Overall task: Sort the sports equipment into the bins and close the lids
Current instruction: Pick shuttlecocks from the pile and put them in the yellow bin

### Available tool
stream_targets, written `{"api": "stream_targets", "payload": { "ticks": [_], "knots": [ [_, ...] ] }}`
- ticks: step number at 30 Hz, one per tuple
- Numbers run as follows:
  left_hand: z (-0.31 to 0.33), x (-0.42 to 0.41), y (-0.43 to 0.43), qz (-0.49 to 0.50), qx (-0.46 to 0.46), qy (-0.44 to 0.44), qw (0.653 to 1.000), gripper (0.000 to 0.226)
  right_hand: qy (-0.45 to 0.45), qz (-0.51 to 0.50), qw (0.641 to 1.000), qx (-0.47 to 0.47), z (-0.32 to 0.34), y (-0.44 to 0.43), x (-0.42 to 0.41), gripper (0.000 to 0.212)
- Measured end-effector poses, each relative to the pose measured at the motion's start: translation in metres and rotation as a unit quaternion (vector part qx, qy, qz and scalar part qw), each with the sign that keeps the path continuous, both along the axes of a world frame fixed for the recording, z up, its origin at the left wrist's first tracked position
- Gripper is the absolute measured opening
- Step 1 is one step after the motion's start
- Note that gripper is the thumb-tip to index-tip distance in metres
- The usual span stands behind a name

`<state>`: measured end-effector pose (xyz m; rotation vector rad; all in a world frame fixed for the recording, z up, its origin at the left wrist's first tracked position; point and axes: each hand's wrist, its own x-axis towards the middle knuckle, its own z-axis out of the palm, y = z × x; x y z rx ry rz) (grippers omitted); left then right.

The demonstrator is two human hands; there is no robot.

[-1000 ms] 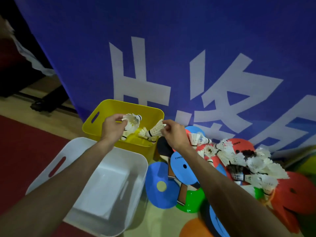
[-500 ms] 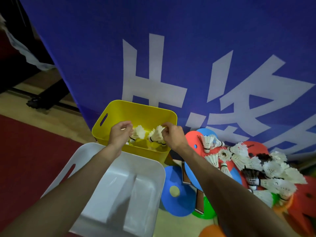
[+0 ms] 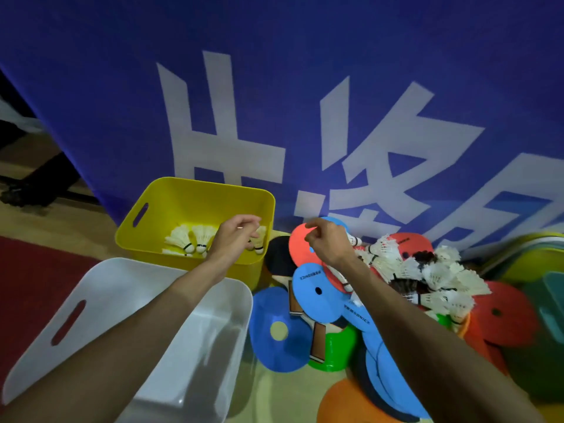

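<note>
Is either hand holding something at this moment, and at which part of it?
The left hand shows nothing in its grip above the yellow bin. The right hand covers part of a shuttlecock; whether it holds it cannot be told.

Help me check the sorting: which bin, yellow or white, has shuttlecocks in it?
The yellow bin, the farther one: white shuttlecocks lie on its floor. The nearer white bin shows none.
</note>
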<state>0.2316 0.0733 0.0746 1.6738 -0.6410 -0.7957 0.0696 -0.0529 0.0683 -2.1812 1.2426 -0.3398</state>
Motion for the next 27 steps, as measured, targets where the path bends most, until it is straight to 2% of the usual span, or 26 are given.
{"api": "stream_targets", "payload": {
  "ticks": [9, 15, 18, 23, 27],
  "knots": [
    [-0.008, -0.092, -0.046, -0.135, 0.043, -0.065, 0.988, 0.015, 0.014, -0.067, 0.997, 0.034, -0.004, -0.035, -0.115, 0.032],
    [-0.031, -0.128, -0.082, -0.217, 0.101, -0.1, 0.966, 0.011, 0.02, -0.089, 0.995, 0.048, -0.021, -0.046, -0.167, 0.031],
    [-0.056, -0.139, -0.098, -0.254, 0.147, -0.109, 0.95, 0.02, 0.016, -0.107, 0.991, 0.084, -0.039, -0.05, -0.182, 0.029],
    [-0.087, -0.154, -0.116, -0.245, 0.193, -0.147, 0.939, 0.046, 0.007, -0.121, 0.985, 0.122, -0.063, -0.05, -0.195, 0.027],
    [-0.107, -0.159, -0.122, -0.224, 0.209, -0.162, 0.938, 0.047, 0.016, -0.107, 0.984, 0.145, -0.075, -0.053, -0.206, 0.029]
  ]
}}
